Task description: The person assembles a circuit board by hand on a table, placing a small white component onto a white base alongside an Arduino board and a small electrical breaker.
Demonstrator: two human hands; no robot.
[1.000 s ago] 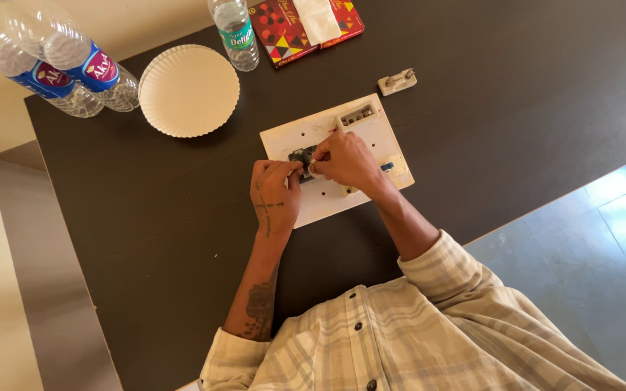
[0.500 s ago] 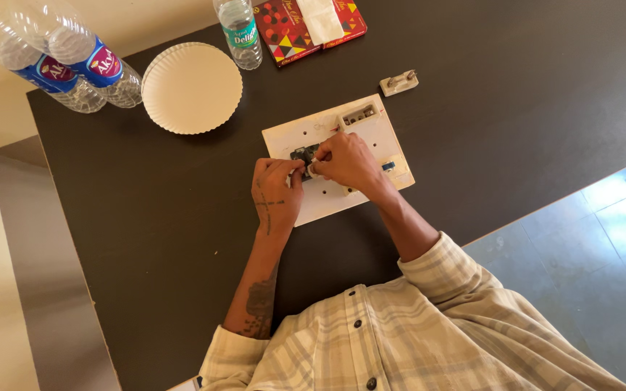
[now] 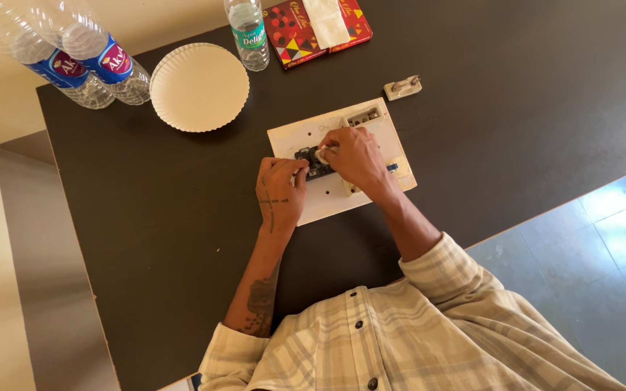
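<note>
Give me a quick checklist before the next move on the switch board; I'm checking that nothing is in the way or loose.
1. Left hand steadies the white switch board: ok, it rests on the board's left part.
2. Right hand on the dark switch module: ok, fingers are at it.
3. Board lies flat on the dark table: ok.
4. Module seated in its slot: cannot tell, the hands cover it.
5. Loose small white part away from the hands: ok, it lies apart, beyond the board.
6. Paper plate and bottles clear of the board: ok.
</note>
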